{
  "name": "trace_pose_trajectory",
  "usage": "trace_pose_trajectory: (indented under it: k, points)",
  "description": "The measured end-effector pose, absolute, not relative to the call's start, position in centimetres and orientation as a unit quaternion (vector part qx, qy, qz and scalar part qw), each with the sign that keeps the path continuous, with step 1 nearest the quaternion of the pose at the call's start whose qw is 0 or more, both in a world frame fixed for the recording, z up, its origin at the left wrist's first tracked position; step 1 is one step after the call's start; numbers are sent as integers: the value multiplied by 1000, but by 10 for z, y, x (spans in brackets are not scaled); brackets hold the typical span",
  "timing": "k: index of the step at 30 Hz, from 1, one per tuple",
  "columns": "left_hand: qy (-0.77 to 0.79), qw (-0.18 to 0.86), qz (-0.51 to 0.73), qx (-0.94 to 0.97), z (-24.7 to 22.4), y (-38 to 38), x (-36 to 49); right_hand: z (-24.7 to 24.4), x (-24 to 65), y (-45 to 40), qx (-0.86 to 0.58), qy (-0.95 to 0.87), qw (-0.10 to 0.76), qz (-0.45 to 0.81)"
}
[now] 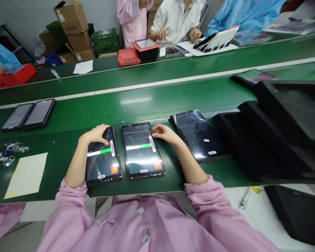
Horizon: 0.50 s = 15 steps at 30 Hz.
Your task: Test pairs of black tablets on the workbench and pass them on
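Observation:
Two tablets lie side by side on the green bench before me, both screens lit with a white-and-green bar and an orange box. Across the top of the left tablet [102, 166] rests my left hand [96, 134], its thumb apart from the fingers and over the screen. The fingertips reach the tablet's upper edge. My right hand [164, 133] is at the upper right edge of the right tablet [143, 161], fingers loosely bent and thumb apart. Its fingertips appear to touch that edge. Neither hand lifts a tablet.
A dark tablet [195, 134] lies to the right, beside stacked black trays [286, 115]. Two more tablets [39, 113] lie far left, above a paper sheet [27, 175]. Across the green line, people work near red sleeves [128, 57]. A black tray [296, 213] sits lower right.

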State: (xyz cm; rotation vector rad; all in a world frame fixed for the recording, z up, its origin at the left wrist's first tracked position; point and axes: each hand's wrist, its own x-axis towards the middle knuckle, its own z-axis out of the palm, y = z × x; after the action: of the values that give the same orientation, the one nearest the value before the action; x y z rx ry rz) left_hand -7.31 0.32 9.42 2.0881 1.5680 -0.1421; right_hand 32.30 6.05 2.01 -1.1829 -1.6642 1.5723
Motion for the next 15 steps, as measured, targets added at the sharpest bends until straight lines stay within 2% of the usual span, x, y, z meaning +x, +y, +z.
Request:
trace_pose_trajectory:
  k: [2, 4, 6, 11, 15]
  points:
    - [579, 258, -50, 772, 94, 3, -72, 27, 323, 57, -458, -659, 274, 530]
    - [579, 257, -46, 772, 94, 3, -73, 42, 317, 47, -464, -729, 291, 411]
    - [574, 263, -43, 775, 93, 3, -76, 64, 304, 30, -411, -818, 293, 277]
    - [565, 283, -61, 772, 93, 2, -101, 106, 246, -20, -142, -977, 112, 109]
    - [591, 278, -104, 751, 95, 2, -117, 107, 207, -32, -68, -997, 21, 34]
